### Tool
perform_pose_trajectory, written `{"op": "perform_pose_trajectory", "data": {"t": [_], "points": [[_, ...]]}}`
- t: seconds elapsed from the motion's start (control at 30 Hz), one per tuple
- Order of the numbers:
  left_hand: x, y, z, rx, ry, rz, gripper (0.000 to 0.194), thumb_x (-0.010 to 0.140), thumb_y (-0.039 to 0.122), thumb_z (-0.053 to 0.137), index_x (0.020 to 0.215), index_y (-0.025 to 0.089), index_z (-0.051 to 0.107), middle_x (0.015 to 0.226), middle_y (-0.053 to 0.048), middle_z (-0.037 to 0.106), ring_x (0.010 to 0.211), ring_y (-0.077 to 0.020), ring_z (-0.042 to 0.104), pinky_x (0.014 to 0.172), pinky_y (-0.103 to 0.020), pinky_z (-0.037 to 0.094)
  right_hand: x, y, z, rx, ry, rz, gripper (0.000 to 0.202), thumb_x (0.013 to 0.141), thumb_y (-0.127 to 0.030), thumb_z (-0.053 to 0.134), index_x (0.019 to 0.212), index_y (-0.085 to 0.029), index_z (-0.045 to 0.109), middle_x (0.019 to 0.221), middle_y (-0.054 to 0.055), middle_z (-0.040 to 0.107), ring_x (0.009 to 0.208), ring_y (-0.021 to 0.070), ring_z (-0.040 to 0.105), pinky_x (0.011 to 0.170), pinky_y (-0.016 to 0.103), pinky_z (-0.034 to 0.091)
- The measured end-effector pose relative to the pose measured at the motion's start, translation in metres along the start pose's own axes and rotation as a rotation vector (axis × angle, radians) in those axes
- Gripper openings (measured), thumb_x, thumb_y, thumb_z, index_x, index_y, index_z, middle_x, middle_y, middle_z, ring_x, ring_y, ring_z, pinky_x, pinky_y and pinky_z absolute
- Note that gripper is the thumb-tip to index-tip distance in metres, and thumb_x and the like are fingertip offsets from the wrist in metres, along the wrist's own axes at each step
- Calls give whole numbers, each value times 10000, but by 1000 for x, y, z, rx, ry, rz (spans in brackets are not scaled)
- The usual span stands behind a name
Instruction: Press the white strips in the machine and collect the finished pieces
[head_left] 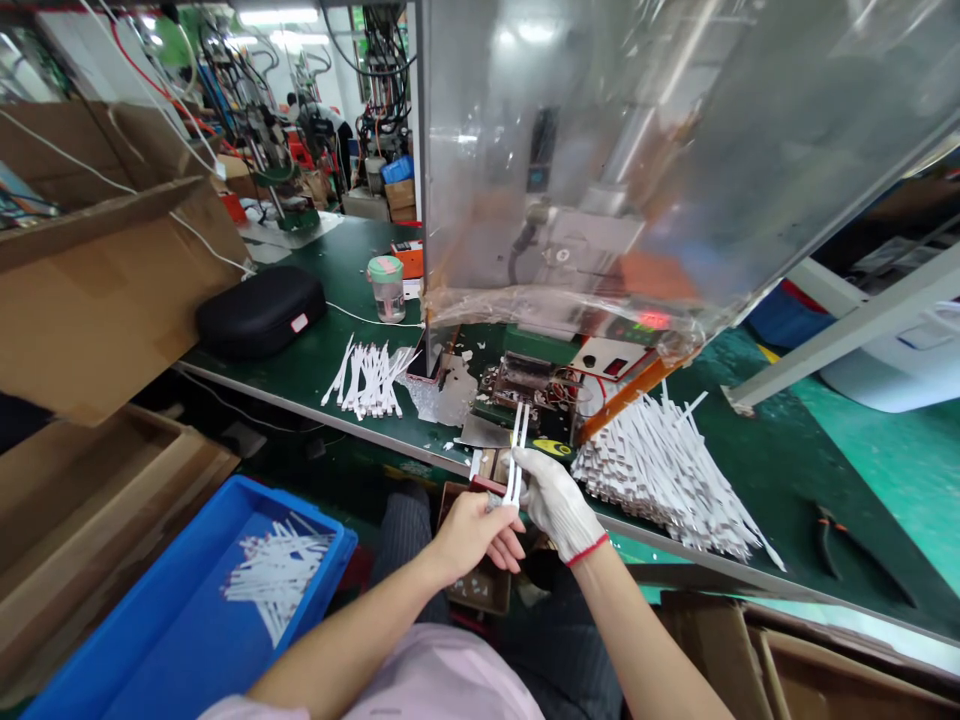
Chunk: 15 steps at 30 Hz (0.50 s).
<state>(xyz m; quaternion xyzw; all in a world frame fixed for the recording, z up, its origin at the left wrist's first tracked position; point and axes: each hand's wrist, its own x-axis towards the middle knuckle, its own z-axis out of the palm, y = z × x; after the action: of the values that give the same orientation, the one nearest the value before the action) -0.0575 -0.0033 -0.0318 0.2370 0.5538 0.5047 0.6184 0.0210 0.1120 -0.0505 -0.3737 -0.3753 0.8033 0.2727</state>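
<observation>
Two slender white strips (520, 432) point away from me, side by side, toward a small metal fixture (523, 375) at the foot of the machine. My left hand (471, 535), bare, pinches their near ends between thumb and fingers. In a white knit glove with a red cuff, my right hand (559, 502) grips the same strips a little further up. Its fingertips are partly hidden. A large heap of similar white strips (660, 470) lies to the right of the fixture, and a smaller bundle (367, 380) lies to the left.
A clear plastic sheet (585, 150) hangs before the machine. Pliers (844, 540) lie at the right of the green table (780, 470). On the left are a black case (260, 310), a lidded cup (387, 290) and a blue bin (172, 610) with more strips. Cardboard boxes (97, 290) flank me.
</observation>
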Motion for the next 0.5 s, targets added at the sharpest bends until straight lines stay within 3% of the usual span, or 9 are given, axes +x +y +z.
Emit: {"op": "perform_pose_trajectory", "data": {"t": [0.2, 0.37, 0.5], "points": [[-4, 1, -1, -12, -68, -18, 383, 643, 505, 605, 703, 127, 596, 555, -42, 629, 464, -144, 613, 451, -216, 437, -23, -17, 6, -132, 33, -31, 252, 682, -405, 745, 735, -174, 657, 637, -16, 612, 523, 111, 507, 486, 209, 414], [-18, -9, -2, -79, -256, -7, 461, 643, 572, 620, 815, 144, 600, 621, -28, 628, 471, -115, 590, 451, -204, 435, -57, -35, 0, -807, 21, -169, 411, 737, -591, 630, 803, -190, 686, 730, 19, 669, 664, 182, 584, 589, 237, 467], [-32, -18, -3, -8, -214, 79, 454, 673, 611, 562, 804, 182, 631, 601, -29, 628, 484, -132, 611, 473, -235, 481, -66, -46, 19, -1189, -71, -294, 447, 796, -633, 515, 794, -223, 691, 779, 18, 702, 704, 193, 635, 646, 218, 504]]}}
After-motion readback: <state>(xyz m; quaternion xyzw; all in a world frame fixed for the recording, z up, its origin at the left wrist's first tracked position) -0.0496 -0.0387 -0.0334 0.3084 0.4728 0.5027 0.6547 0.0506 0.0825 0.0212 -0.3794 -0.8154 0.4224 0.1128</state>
